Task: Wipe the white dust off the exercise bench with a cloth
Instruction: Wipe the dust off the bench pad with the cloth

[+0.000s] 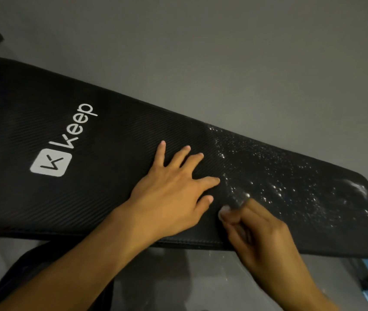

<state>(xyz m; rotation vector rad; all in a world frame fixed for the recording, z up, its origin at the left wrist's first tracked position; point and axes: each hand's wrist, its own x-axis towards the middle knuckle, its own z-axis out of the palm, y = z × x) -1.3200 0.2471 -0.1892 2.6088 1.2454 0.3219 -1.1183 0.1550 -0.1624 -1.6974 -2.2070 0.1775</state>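
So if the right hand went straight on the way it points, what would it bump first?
Most likely the thumb of the left hand, which lies flat on the bench just ahead of the right hand and its white cloth. Both seem at bench level, though the right hand is blurred.

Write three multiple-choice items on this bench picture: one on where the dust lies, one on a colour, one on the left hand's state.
1. Where on the bench does the white dust lie?
A) at the picture's left end
B) on the picture's right end
C) nowhere

2. What colour is the logo?
A) white
B) red
C) yellow

3. How is the left hand?
A) fisted in the air
B) flat on the bench, fingers spread
C) gripping a bottle

Key:
1 B: specks cover the right end only.
2 A: it is a white mark on black.
3 B: palm and spread fingers rest on the bench.
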